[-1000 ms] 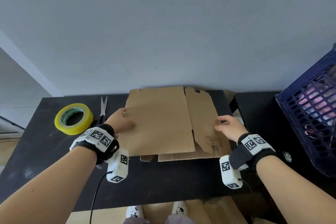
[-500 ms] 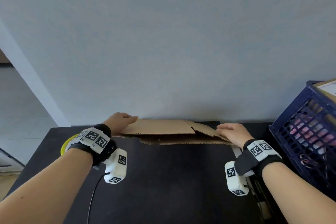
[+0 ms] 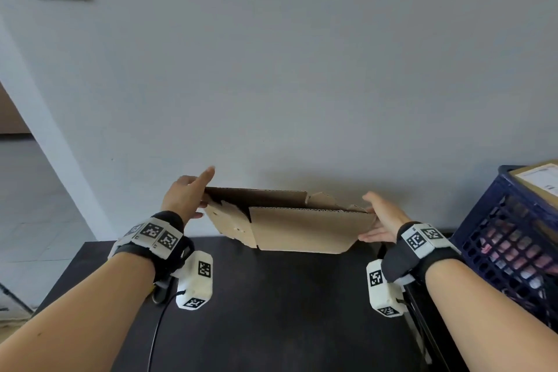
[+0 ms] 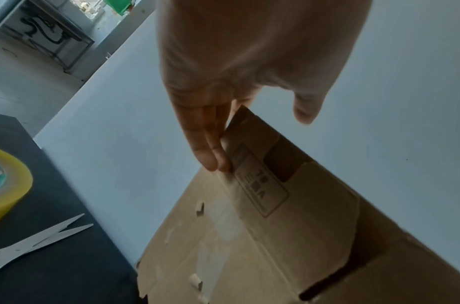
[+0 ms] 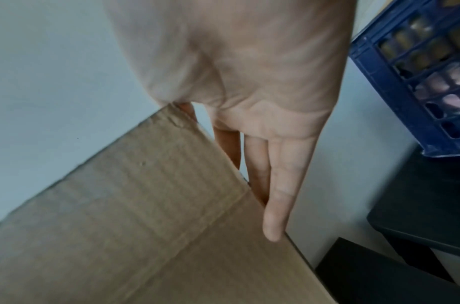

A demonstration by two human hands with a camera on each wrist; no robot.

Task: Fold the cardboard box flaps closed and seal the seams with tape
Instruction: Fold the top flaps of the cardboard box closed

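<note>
A flattened brown cardboard box (image 3: 302, 229) is held up on edge above the back of the black table (image 3: 287, 311), close to the grey wall, and its panels stand partly apart. My left hand (image 3: 187, 198) presses straight fingers against the box's left end (image 4: 275, 236), thumb spread away. My right hand (image 3: 382, 220) lies with straight fingers (image 5: 275, 195) flat along the box's right edge (image 5: 145, 216). A yellow tape roll (image 4: 5, 183) and scissors (image 4: 42, 240) lie on the table to the left; in the head view my left arm hides them.
A blue plastic crate (image 3: 513, 235) with goods inside and a parcel on top stands at the right, also seen as a blue crate (image 5: 418, 72) from the right wrist. A second black table (image 5: 418, 205) stands under it. The wall is just behind the box.
The box lay flat on the table a second ago. Both hands have raised it on edge off the table, and its panels have begun to part. The head view has tilted upward.
</note>
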